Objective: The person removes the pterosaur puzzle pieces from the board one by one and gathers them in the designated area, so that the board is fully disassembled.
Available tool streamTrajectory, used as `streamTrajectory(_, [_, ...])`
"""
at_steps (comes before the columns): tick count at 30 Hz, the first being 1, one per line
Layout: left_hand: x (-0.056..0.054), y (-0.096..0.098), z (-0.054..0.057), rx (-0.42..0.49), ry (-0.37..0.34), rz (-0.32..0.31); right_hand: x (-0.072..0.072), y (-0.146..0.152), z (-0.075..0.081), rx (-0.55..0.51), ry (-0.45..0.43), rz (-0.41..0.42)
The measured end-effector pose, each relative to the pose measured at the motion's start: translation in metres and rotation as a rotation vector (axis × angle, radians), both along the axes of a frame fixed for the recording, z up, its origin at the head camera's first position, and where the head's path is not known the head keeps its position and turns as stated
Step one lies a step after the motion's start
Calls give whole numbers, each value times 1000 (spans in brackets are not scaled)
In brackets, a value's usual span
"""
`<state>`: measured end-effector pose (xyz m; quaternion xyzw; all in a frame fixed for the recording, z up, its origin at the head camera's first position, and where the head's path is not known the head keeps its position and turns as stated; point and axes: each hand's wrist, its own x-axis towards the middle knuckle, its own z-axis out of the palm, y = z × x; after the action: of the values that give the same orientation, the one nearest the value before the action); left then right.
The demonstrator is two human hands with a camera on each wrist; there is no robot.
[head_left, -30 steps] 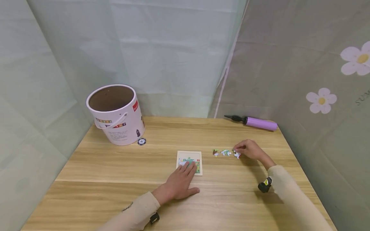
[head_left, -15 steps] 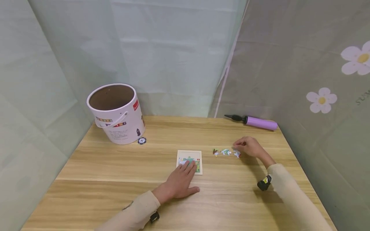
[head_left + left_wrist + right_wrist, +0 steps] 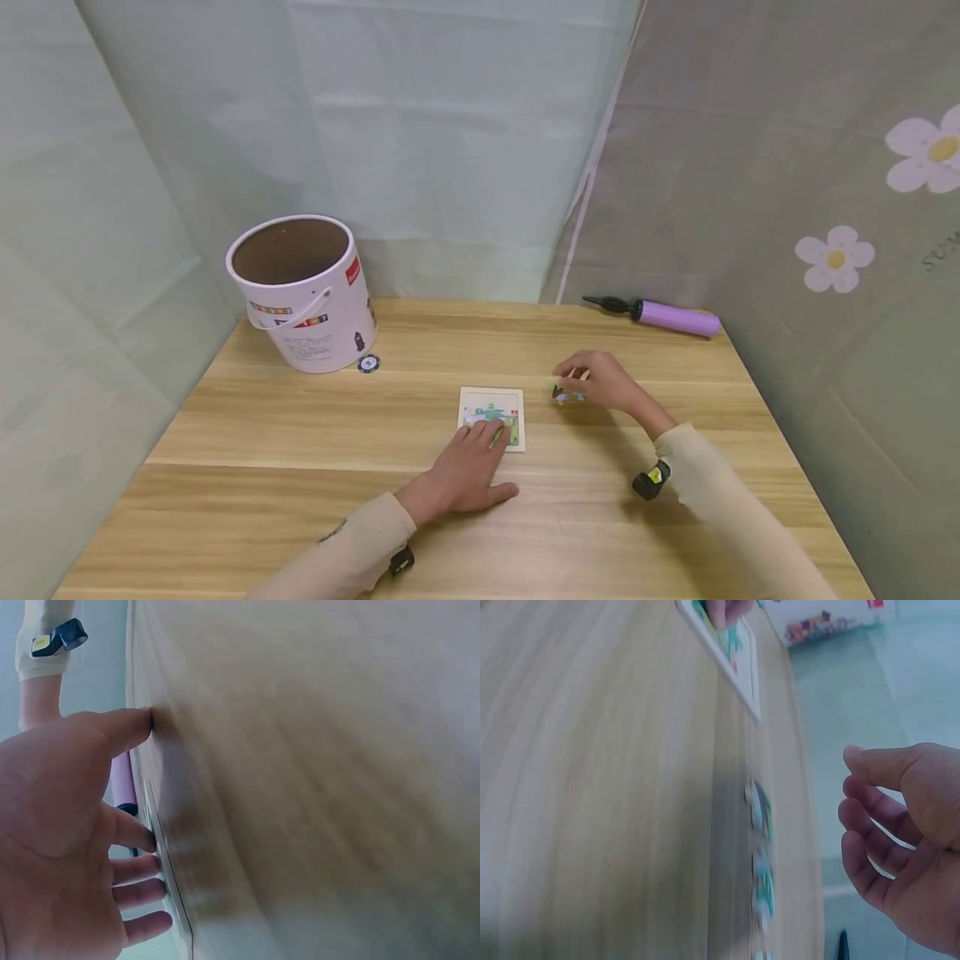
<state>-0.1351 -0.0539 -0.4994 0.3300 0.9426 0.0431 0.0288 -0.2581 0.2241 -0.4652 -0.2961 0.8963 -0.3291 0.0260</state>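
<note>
A small puzzle board [image 3: 492, 393] with a pale frame lies mid-table, its lower part filled with coloured pieces. The fingertips of my left hand [image 3: 467, 473] rest on its near part, partly covering the picture, and the thumb touches the wood. My right hand [image 3: 602, 383] hovers over a row of loose puzzle pieces [image 3: 559, 395] to the right of the board, hiding part of the row. In the right wrist view its fingers are loosely bent with nothing between them. Below them lie one puzzle piece [image 3: 761, 810] with brown and green and another [image 3: 763, 889] in white and teal.
A white bucket [image 3: 315, 333] with a handle stands at the back left, a poker chip [image 3: 368, 363] at its foot. At the back right lies a purple hand pump [image 3: 678, 319] with a black nozzle. Cloth walls [image 3: 450, 150] enclose the table's sides and back.
My right hand has let go of the rightmost puzzle piece and moved left over the row, towards the brown-and-green piece. My left hand has stayed on the board.
</note>
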Motion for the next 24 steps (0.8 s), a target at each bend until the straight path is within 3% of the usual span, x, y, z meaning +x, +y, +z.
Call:
streamTrajectory(9, [11,4,4,-43,-78,15,2,-44,-13,-16,-22,96])
streamTrajectory(18, [16,5,9,-80,-76,40,-2,-77,-20,8,-61,149])
streamTrajectory(24, [16,3,7,-66,-102,27,-3,-95,-24,31,-80,185])
